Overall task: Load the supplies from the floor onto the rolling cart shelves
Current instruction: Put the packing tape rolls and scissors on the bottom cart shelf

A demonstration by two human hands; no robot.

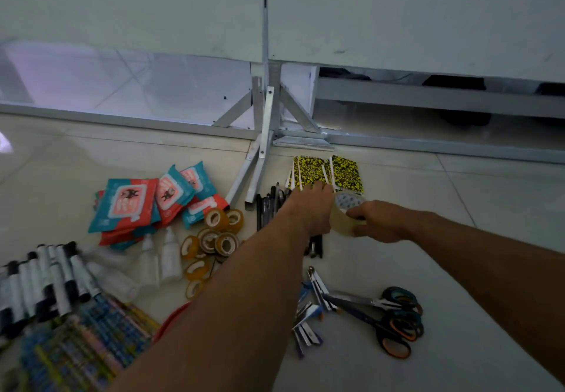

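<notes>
Several scissors (394,324) lie nearest the viewer, on the floor on the near side of the big clear tape roll (344,217). Just beside them is a blurred heap of what may be staplers (308,318), too smeared to name surely. The right hand (382,223) grips that roll, thumb and fingers curled round its rim; whether it has left the floor is hard to tell. Touching the roll's left side, the left hand (310,211) has its fingers stretched forward with no grasp visible, tips at the near edge of the yellow-and-black packs (345,171). Those packs lie fanned just beyond the roll, long sides running away from the viewer. The left hand is therefore the nearer one, and a short reach straight ahead should meet them. Black pens (270,208) left of the roll are partly hidden under the left wrist. Beyond the roll stands a metal frame foot (260,159). No cart is in view.
</notes>
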